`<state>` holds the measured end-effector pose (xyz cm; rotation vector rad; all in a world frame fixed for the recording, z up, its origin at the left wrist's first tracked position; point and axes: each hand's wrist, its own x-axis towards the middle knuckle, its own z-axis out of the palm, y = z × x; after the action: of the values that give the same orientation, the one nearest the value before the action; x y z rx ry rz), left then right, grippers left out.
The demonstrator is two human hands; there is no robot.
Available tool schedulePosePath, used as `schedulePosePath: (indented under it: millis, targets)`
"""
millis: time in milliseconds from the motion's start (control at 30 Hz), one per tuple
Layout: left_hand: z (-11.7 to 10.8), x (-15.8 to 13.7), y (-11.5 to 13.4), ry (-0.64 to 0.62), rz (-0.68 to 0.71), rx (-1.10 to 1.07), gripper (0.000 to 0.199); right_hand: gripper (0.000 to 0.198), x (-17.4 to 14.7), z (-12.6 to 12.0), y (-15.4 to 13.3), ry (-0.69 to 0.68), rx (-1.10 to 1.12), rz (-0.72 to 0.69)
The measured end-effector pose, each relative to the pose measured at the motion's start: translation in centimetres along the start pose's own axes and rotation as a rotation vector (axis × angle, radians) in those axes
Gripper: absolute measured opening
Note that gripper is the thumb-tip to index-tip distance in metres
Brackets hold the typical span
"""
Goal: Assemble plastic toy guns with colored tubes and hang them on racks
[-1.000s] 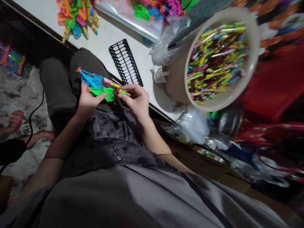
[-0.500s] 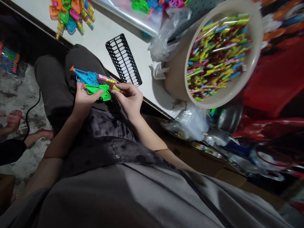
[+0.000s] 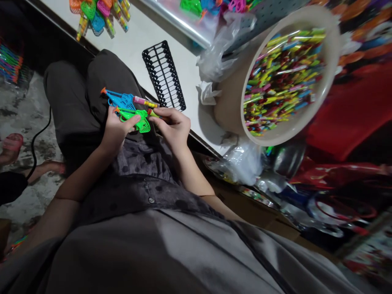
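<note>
Left grip (image 3: 115,130) — green gun (image 3: 142,123) under thumb (image 3: 132,122) (blue gun (image 3: 123,101) alongside).

The bright green toy gun (image 3: 142,123) and bright blue toy gun (image 3: 124,100) look like moulded plastic with a light sheen; the slim pink-and-yellow tube (image 3: 145,102) is clear, glossy plastic. The black rectangular bead frame (image 3: 164,75) appears smooth plastic, the white tabletop (image 3: 185,69) smooth, the round beige bucket (image 3: 228,102) satin plastic. The dark grey trousers (image 3: 73,106) are matt cloth, the grey concrete-like floor (image 3: 38,108) rough and blotchy.
</note>
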<state>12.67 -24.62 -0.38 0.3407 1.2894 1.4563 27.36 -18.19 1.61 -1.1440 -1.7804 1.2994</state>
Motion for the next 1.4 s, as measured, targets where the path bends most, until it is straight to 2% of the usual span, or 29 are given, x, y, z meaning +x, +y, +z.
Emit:
schedulePosePath:
  millis: [200,467,667,833,1033,1200,1400]
  targets:
    - [0.5,-0.4,-0.3,0.021,-0.015,0.004,0.045,0.029,0.5,-1.1,-0.5,-0.066,-0.039,-0.044]
    - [1.3,-1.3,-0.7,0.011,-0.007,-0.012,0.049,0.029,0.1,-3.0,-2.1,-0.235,-0.105,-0.003]
    - [1.8,-0.8,-0.7,-0.064,0.032,0.026,0.059,0.024,-0.7,-3.0,-1.2,-0.14,-0.141,-0.018]
    - [1.0,0.4,0.7,-0.072,0.084,0.073,0.071,0.015,0.1,-1.9,-0.6,-0.21,-0.18,-0.07]
    - [-1.2,0.8,2.9,0.041,0.128,0.06,0.05,0.017,0.9,-0.6,-0.5,-0.249,-0.281,-0.19]
    - [-2.3,1.7,3.9,0.017,0.153,0.184,0.059,0.016,1.4,-0.7,0.4,-0.209,-0.256,-0.21]
    - [-1.6,3.0,5.4,-0.042,0.173,0.253,0.061,0.017,2.3,-1.3,1.8,-0.14,-0.119,-0.163]
